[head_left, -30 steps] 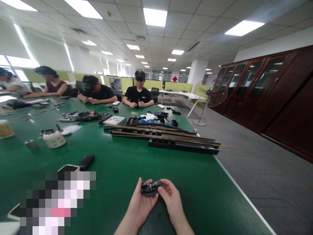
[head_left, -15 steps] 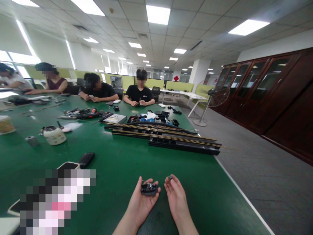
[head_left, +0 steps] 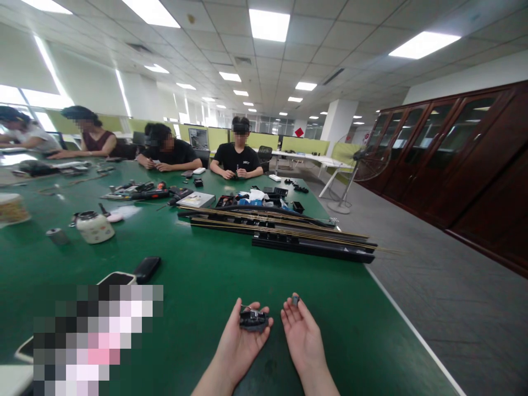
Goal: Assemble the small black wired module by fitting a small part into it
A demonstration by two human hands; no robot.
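In the head view my left hand is turned palm up, its fingers and thumb curled round a black plastic part with a thin wire at its top edge. The inner side of that part faces up, but its details are too small to make out. To the right, apart from it, my right hand also shows its palm. Thumb and fingertips pinch a small grey metal piece; its exact kind cannot be told. Both hands are above the near part of the green table.
Long black rails with thin brass-coloured rods lie across the table ahead. Behind them are a bin of black parts and a power drill. A white jar and a phone are at left. Several people sit around the far side.
My right hand has turned its palm further up and moved slightly right, bringing the small grey piece into clearer view. My left hand keeps its hold on the black part.
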